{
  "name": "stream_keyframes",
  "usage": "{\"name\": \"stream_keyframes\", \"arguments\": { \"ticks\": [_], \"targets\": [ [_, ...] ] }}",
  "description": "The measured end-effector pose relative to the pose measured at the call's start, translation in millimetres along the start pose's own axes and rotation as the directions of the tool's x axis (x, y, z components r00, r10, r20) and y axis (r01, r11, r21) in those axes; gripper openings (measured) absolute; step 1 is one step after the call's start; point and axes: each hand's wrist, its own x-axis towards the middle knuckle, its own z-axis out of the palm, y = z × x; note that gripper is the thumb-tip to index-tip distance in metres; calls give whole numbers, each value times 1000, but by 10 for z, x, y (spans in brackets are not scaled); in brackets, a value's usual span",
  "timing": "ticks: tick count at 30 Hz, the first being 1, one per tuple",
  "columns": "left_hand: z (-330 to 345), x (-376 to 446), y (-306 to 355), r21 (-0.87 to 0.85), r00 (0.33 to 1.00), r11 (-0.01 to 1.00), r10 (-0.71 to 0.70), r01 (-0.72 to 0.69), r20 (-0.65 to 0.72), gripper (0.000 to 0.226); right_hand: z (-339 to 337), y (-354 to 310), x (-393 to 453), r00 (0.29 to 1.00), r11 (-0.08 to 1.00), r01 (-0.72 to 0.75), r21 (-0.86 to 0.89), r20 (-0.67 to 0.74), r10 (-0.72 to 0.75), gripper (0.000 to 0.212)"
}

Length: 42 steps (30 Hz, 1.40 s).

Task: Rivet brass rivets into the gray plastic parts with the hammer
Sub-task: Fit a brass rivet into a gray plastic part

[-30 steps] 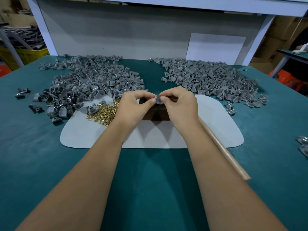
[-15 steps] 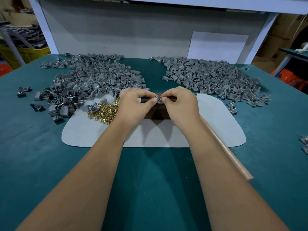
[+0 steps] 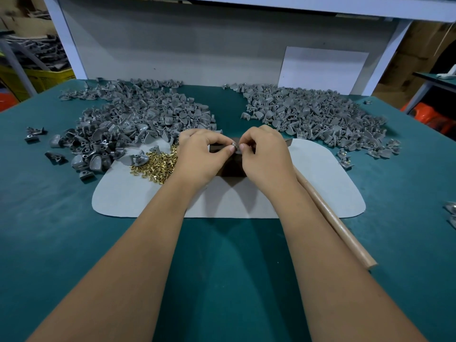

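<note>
While my two hands are meeting over the dark block (image 3: 230, 166) at the middle of the pale mat (image 3: 318, 183), I am holding one small gray plastic part (image 3: 236, 147) between them. My left hand (image 3: 201, 156) is pinching it from one side with thumb and forefinger, the other fingers curled under, and my right hand (image 3: 265, 156) is pinching at it from the other side in the same narrow grip; whether a rivet is sitting between those fingertips is too small for me to tell. Both hands are hovering just above the block, which is mostly hidden beneath them. Just left of the block, the loose heap of brass rivets (image 3: 158, 164) is lying on the mat, touching the edge of the big left pile of gray parts (image 3: 138, 122) that is spilling from the green surface (image 3: 222, 280) onto the mat's corner. Beyond the block and to its right, a second pile of gray parts (image 3: 313, 114) is spreading across the surface, many showing brass specks. Right of the block, the hammer's wooden handle (image 3: 338, 223) is lying under my right forearm, running from the mat out onto the surface toward me; its head is hidden by my hand. A few stray gray parts (image 3: 34, 134) are sitting far left of the block, well apart from the piles.
</note>
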Motion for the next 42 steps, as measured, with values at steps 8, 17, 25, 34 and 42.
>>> {"name": "stream_keyframes", "arguments": {
  "ticks": [8, 17, 25, 34, 42],
  "targets": [
    [-21, 42, -6, 2, 999, 1000, 23, -24, 35, 15, 17, -25, 27, 998, 998, -58, 26, -4, 58, 10],
    [-43, 29, 4, 6, 998, 999, 39, -39, 48, 7, -44, -94, 61, 999, 992, -28, -125, 11, 30, 8],
    [-30, 44, -13, 4, 1000, 1000, 17, -17, 24, 9, -123, -172, 96, 993, 995, -47, -93, 106, 56, 19],
    [-34, 65, -39, 8, 998, 999, 41, -42, 52, 9, -79, -189, 65, 994, 986, -83, -143, 52, 91, 11],
    [-43, 67, -28, 22, 999, 1000, 20, -21, 45, 12, -111, -187, 66, 995, 982, -64, -177, 65, 77, 7]
  ]
}}
